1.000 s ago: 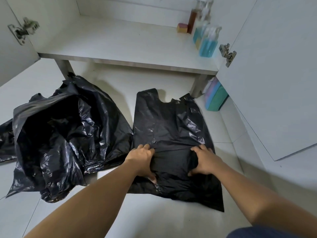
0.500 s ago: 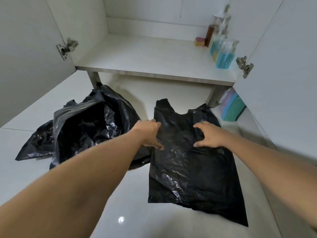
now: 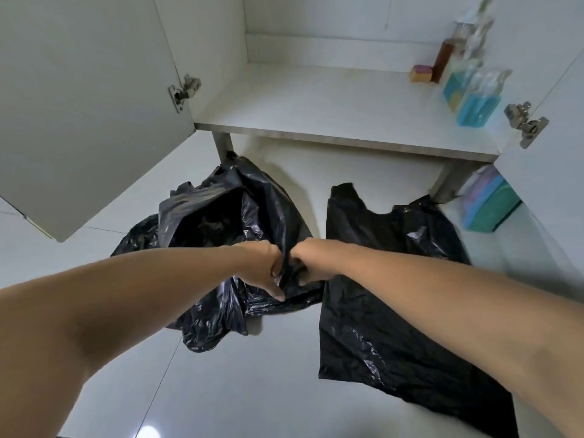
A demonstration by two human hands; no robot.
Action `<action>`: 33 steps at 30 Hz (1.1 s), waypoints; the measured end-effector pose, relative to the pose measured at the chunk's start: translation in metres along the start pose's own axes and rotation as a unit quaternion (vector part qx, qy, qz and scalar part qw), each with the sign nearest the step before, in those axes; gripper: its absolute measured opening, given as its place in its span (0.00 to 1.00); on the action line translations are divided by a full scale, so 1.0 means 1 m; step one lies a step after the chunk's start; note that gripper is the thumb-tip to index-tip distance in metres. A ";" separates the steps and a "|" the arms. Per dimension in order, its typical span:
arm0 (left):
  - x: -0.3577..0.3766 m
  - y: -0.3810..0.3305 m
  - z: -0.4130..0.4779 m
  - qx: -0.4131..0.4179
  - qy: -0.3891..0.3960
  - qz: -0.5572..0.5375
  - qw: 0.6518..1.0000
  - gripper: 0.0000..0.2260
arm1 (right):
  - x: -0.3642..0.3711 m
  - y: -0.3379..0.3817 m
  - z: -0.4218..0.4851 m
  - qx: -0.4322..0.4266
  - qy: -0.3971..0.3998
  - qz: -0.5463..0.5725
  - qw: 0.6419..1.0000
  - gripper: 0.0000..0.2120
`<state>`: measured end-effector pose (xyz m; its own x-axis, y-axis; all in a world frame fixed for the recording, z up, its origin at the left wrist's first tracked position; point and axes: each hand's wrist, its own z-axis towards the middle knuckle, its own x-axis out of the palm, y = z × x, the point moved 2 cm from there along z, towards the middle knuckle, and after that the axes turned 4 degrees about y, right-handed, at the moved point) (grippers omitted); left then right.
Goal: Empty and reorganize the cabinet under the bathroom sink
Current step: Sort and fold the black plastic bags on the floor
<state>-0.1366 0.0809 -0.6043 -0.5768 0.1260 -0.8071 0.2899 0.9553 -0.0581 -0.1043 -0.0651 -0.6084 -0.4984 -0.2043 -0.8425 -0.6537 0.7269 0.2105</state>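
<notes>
Hands meet low over the floor (image 3: pixel 252 390): left hand (image 3: pixel 264 270) and right hand (image 3: pixel 313 260) both grip one fold of the crumpled black bag (image 3: pixel 218 222), fingers curled on the plastic. Just right of it the flat black bag (image 3: pixel 395 295) lies with its long axis near to far, handles pointing far toward the cabinet shelf (image 3: pixel 316 102).

Arms outstretched — left hand (image 3: pixel 262 267), right hand (image 3: pixel 313 262) close together (both clenched)
</notes>
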 end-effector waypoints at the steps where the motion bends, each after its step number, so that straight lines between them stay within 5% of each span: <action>1: 0.011 -0.004 0.003 0.007 0.008 0.021 1.000 0.27 | 0.010 0.003 0.004 -0.004 0.011 -0.022 1.000 0.11; 5: 0.030 0.001 0.012 0.006 0.010 0.062 0.998 0.20 | 0.038 -0.003 0.020 -0.008 0.043 -0.066 0.997 0.22; 9: 0.022 0.021 0.014 -0.004 0.027 -0.046 0.999 0.07 | 0.045 -0.011 0.029 -0.016 -0.002 -0.034 0.999 0.05; 14: -0.021 0.049 0.006 -0.062 -0.058 -0.200 0.976 0.08 | 0.011 -0.014 0.037 0.016 -0.091 0.155 0.984 0.05; 19: -0.072 0.074 -0.017 -0.120 -0.311 -0.255 0.908 0.10 | -0.061 -0.002 0.032 0.065 -0.257 0.377 0.888 0.10; 23: -0.104 0.083 -0.042 -0.098 -0.425 -0.287 0.853 0.17 | -0.118 0.015 0.026 0.065 -0.315 0.533 0.782 0.07; 26: -0.115 0.086 -0.056 -0.112 -0.407 -0.262 0.868 0.21 | -0.149 0.026 0.017 0.042 -0.370 0.538 0.756 0.06; 29: -0.119 0.095 -0.070 -0.195 -0.296 -0.212 0.911 0.17 | -0.167 0.027 0.005 0.049 -0.434 0.509 0.742 0.06; 33: -0.116 0.111 -0.090 -0.287 -0.212 -0.176 0.917 0.20 | -0.164 0.028 -0.002 0.059 -0.411 0.555 0.720 0.08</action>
<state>-0.1057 0.1966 -0.4645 -0.1731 -0.2173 -0.9606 -0.3768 0.9158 -0.1392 -0.0417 -0.0123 -0.4631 -0.1391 0.9687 -0.2056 -0.0355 0.2026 0.9786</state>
